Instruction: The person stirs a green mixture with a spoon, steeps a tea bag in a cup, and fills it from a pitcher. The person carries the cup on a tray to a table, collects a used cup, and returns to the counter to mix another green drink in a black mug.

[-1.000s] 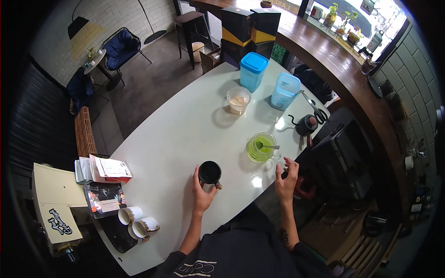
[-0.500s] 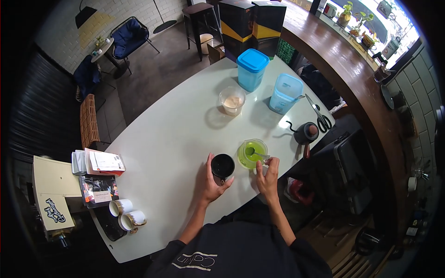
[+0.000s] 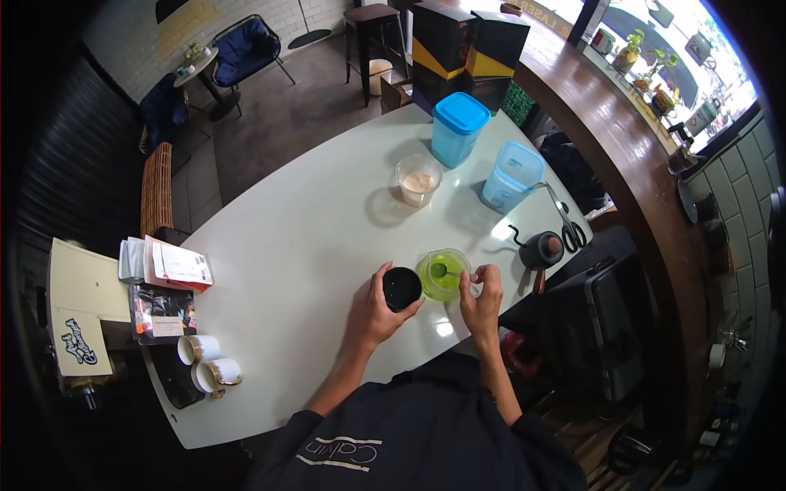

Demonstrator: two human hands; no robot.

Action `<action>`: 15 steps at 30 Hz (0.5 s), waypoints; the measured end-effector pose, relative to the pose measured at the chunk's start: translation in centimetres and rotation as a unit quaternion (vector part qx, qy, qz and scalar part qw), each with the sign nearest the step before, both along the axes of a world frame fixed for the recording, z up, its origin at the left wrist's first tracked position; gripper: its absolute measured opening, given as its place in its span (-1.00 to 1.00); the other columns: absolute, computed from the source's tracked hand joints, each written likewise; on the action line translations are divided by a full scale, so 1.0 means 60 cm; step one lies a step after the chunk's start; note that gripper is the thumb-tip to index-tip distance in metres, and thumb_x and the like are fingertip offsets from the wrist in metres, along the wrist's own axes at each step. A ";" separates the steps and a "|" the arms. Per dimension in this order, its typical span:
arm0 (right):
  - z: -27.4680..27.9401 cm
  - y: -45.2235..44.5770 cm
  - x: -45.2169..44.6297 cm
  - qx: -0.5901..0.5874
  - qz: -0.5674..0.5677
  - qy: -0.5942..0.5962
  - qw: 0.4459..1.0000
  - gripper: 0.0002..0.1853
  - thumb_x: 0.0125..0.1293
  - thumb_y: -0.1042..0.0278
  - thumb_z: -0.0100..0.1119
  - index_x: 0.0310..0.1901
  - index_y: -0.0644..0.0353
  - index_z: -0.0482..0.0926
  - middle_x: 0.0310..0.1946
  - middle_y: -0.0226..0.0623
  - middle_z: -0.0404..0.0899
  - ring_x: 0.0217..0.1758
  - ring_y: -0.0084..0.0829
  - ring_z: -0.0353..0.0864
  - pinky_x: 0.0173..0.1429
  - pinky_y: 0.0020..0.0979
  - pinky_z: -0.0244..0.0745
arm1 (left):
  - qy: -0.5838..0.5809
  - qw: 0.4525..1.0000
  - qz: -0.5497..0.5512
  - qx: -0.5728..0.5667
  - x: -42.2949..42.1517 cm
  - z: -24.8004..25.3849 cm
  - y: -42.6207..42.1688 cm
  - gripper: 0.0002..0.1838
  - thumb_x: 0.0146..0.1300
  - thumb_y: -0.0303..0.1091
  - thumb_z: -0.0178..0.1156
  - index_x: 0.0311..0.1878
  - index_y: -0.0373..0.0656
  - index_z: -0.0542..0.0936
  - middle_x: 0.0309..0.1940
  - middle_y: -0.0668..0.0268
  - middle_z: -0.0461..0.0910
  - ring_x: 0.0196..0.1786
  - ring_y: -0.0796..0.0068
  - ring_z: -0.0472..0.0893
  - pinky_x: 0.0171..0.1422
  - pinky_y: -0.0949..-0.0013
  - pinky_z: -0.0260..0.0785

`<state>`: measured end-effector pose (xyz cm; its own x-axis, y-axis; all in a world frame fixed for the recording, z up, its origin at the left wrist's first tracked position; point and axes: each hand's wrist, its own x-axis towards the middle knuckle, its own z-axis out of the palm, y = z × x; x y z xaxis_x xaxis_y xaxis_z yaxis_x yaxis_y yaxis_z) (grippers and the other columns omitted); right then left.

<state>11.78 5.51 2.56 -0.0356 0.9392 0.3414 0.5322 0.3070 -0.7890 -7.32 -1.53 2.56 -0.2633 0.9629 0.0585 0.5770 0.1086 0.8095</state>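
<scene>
My left hand (image 3: 381,316) is wrapped round a black cup (image 3: 402,289), its opening facing up and its inside dark. Just right of it stands a clear cup (image 3: 422,285) of bright green liquid (image 3: 443,286). My right hand (image 3: 482,304) pinches the handle of a spoon (image 3: 440,270), whose bowl is in the green liquid. The black cup is right beside the clear cup; whether they touch I cannot tell. Farther back are a clear tub (image 3: 419,182) with pale powder, a lidded blue container (image 3: 458,131) and an open blue container (image 3: 512,180).
At the right edge of the white table (image 3: 282,278) are a dark gooseneck kettle (image 3: 540,250) and scissors (image 3: 571,233). White mugs (image 3: 217,375) stand on a black tray at the left, near some packets (image 3: 176,266). Black boxes (image 3: 467,49) stand behind the table.
The black cup and my left hand have come closer to the clear cup. My right hand still grips the spoon in the green liquid. The camera view has shifted slightly.
</scene>
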 end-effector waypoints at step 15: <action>0.030 0.024 -0.008 0.054 0.032 -0.037 0.997 -0.94 0.26 0.57 0.22 -0.25 0.38 0.59 -0.42 -0.14 0.47 -0.38 -0.24 0.49 -0.24 -0.29 0.39 | 0.036 0.999 0.016 0.013 0.001 0.003 0.001 -0.15 -0.06 -0.01 0.53 0.24 -0.18 0.37 -0.05 0.09 0.62 -0.03 0.10 0.65 0.05 0.15 0.52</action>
<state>11.31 6.92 4.36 -0.1236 0.8919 0.4351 0.5650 0.4237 -0.7080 -7.25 -1.49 2.75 -0.2891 0.9517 0.1035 0.6296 0.1076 0.7694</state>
